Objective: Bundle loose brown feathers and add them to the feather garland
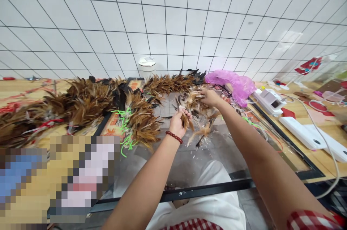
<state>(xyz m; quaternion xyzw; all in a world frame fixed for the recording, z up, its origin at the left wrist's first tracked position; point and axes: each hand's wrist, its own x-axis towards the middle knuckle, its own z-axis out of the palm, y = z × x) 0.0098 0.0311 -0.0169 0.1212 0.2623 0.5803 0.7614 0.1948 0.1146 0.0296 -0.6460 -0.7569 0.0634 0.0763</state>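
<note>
My left hand [178, 121], with a dark red bead bracelet [174, 137] at its wrist, is closed around a small bunch of brown feathers [184, 121] whose pale ends stick up. Loose tan and brown feathers [193, 100] lie in a pile on the glass tabletop just beyond it. My right hand [210, 98] reaches into the far right side of this pile, its fingers drawn together; what they pinch is hidden. Left of my hands lies a thick brown feather bundle [143, 120] with bright green ties [124, 129]. Another row of bound feathers [168, 83] runs along the back.
More feather bundles [81, 102] cover the wooden table at left. A white lidded container [147, 65] stands by the tiled wall. A pink plastic bag [233, 83] lies back right. White power strips [302, 132] with cables are at right. A black frame edge [200, 191] crosses before my lap.
</note>
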